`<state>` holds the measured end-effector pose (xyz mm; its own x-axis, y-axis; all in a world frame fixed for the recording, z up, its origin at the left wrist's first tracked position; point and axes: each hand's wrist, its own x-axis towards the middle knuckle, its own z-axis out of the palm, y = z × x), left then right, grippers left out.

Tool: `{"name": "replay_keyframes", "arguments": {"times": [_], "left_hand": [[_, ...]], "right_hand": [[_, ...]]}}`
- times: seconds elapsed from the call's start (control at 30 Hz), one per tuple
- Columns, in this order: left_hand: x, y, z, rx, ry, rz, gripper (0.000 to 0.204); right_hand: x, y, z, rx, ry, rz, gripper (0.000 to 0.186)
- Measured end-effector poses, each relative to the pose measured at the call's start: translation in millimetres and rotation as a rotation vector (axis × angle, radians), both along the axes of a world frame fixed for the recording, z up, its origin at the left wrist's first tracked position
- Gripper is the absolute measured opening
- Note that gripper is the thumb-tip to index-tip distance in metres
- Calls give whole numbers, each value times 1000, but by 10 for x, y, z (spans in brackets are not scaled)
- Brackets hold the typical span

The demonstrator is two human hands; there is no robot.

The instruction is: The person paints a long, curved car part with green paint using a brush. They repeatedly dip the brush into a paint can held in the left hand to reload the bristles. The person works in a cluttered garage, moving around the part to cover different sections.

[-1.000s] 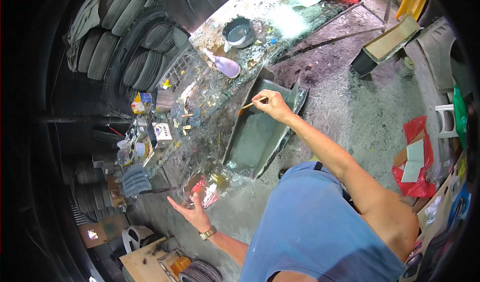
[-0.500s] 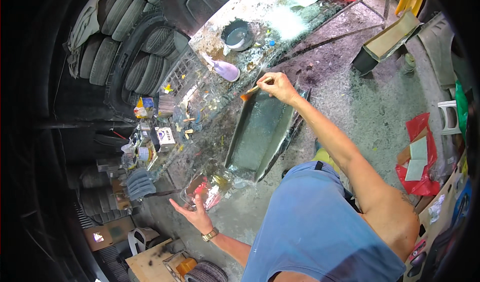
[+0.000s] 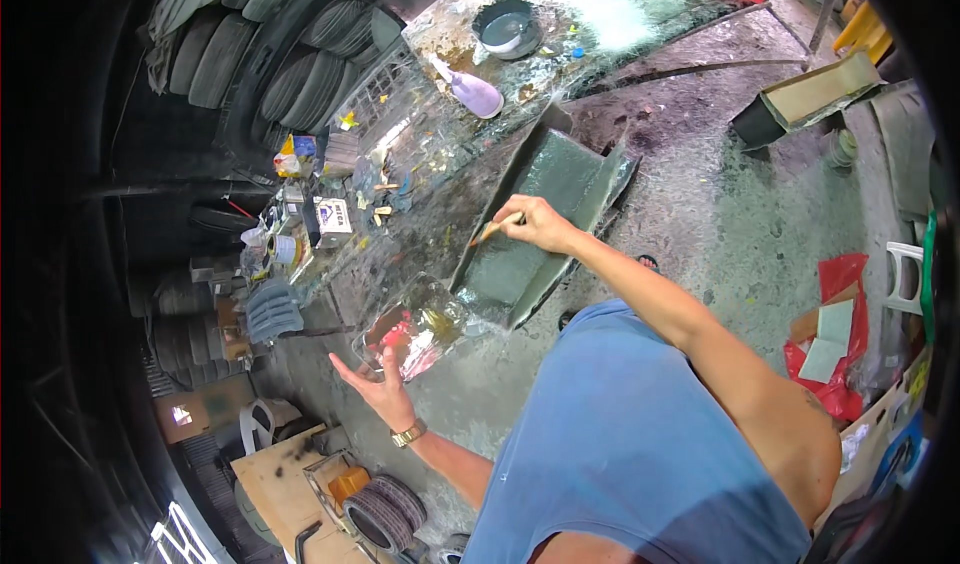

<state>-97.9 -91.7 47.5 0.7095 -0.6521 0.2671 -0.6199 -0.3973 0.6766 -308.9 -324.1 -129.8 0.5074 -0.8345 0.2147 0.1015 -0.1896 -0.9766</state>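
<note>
Beside the paint-spattered counter's (image 3: 440, 164) near edge lies a dark trough-shaped panel (image 3: 565, 174), where the right hand (image 3: 540, 224), pinching a brush (image 3: 489, 231), has moved nearer along its left wall, reaching another stretch, while the left hand (image 3: 388, 396) meets a clear tray (image 3: 415, 334), grip unclear.

Tyres (image 3: 213, 62) crowd the dim left side over there, past a paint-spattered surface (image 3: 622, 32), while stained grey floor (image 3: 740, 234) stretches off rightward
</note>
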Motion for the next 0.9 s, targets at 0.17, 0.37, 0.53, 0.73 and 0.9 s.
{"name": "replay_keyframes", "arguments": {"times": [0.17, 0.37, 0.53, 0.73, 0.9], "left_hand": [[0, 111, 6, -5, 2, 52, 90], [95, 206, -36, 14, -20, 41, 90], [153, 87, -70, -49, 143, -24, 91], [228, -360, -1, 58, -1, -225, 97], [356, -482, -82, 28, 40, -361, 98]], "right_hand": [[34, -96, 7, 120, -23, -106, 16], [-174, -175, 177, 203, -69, -162, 16], [-322, 83, 743, 307, -182, -119, 16], [330, 791, 1017, -134, -59, 5, 20], [841, 1084, 788, -136, 262, -135, 22]]}}
